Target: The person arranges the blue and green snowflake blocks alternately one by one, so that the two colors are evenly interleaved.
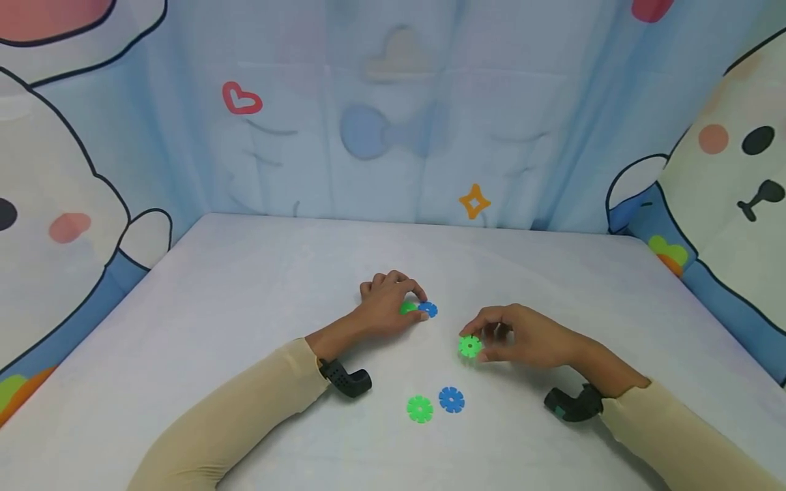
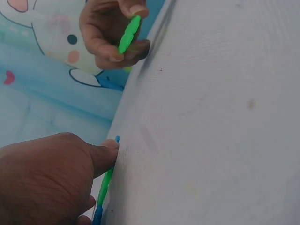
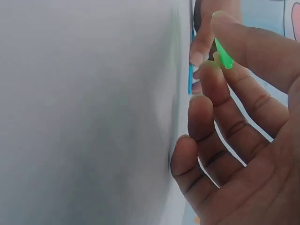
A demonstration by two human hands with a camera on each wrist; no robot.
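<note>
My left hand [image 1: 385, 308] rests low on the table, thumb and index finger pinching the edges of a blue notched plastic disc [image 1: 431, 309]. Beside that disc a green notched disc [image 1: 408, 307] lies partly under the hand. In the left wrist view a further blue piece [image 2: 97, 215] shows past the green one; whether they are joined I cannot tell. My right hand [image 1: 531, 339] holds another green notched disc [image 1: 470, 346] between thumb and fingertips, above the table and apart from the left hand's pieces.
Nearer the front of the white table [image 1: 295, 266] lie a loose green notched disc [image 1: 420, 409] and a loose blue one [image 1: 452, 399], side by side. Behind the table hangs a light blue cartoon curtain [image 1: 295, 170]. Both wrists wear black devices [image 1: 350, 380].
</note>
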